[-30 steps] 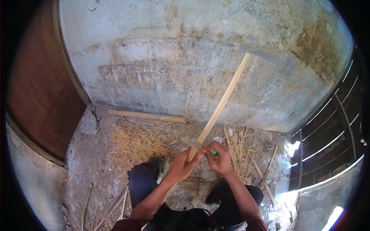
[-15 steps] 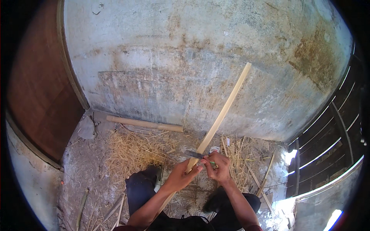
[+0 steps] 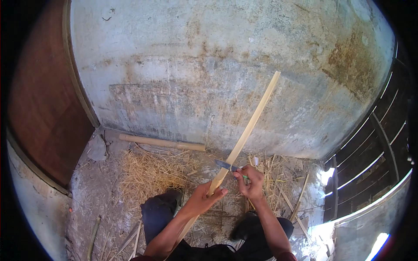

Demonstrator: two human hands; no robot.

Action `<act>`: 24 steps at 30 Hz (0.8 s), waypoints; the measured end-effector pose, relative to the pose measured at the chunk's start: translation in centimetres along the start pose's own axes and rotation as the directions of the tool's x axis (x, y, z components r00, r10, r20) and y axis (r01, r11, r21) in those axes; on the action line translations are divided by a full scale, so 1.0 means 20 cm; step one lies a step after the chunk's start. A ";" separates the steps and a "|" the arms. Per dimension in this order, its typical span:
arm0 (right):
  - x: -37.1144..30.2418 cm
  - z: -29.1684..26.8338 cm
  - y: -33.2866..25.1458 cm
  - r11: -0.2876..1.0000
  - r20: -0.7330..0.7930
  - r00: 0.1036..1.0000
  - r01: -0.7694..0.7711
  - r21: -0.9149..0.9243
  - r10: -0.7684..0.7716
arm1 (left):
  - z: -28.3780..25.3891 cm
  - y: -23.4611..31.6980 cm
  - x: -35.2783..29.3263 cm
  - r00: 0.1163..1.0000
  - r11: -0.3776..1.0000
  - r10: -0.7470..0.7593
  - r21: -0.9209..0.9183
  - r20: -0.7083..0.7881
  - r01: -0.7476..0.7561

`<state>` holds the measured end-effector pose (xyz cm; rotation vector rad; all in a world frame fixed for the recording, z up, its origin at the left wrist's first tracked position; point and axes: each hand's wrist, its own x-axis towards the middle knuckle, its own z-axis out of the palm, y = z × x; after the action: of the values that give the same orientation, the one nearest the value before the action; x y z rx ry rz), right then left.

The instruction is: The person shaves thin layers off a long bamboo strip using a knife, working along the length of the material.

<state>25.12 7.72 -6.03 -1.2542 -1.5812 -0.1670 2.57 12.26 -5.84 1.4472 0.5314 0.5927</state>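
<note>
A long, pale bamboo strip [image 3: 254,116] slants from between my legs up and to the right, its far end in front of the wall. My left hand [image 3: 203,200] is closed around its lower part, the thumb lying along it. In my right hand [image 3: 252,182] is a knife [image 3: 224,164] with a dark blade and a bit of green near the grip. The blade lies across the strip, a short way beyond my left hand. Most of the knife's handle is hidden by my fingers.
A heap of straw-like shavings [image 3: 150,172] covers the floor at left. Behind it a round bamboo pole [image 3: 162,142] lies along the stained wall [image 3: 174,100]. More loose strips [image 3: 301,195] lie at right, near a slatted dark panel [image 3: 370,152]. A brown door [image 3: 48,95] stands at left.
My right hand and the knife have shifted forward and slightly right along the bamboo strip, farther from my left hand. The left hand keeps its hold in nearly the same place.
</note>
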 end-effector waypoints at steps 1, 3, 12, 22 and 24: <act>0.00 0.01 -0.01 1.000 -0.008 1.000 0.010 -0.003 -0.010 | -0.01 0.01 -0.01 1.000 1.000 -0.015 -0.002 0.005 0.015; 0.02 0.02 -0.02 0.999 0.000 0.999 0.033 -0.017 -0.033 | -0.02 -0.02 -0.01 1.000 0.999 -0.012 -0.034 0.000 0.012; 0.17 -0.51 0.42 0.932 -0.490 0.814 -0.361 -0.008 0.311 | 0.09 -0.13 -0.09 0.983 0.998 -0.065 0.004 0.172 0.065; 0.08 -0.31 0.12 0.658 -0.101 0.698 -0.602 0.452 0.708 | -0.04 -0.09 -0.10 0.934 0.934 -0.292 -0.148 0.206 0.325; 0.07 -0.21 0.05 0.644 -0.021 0.719 -0.608 0.464 0.695 | -0.04 -0.10 -0.07 0.919 0.908 -0.298 -0.220 0.257 0.356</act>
<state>28.76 6.38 -3.58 -1.3240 -0.8291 0.4950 1.17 11.88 -7.87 1.1191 0.4882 0.2192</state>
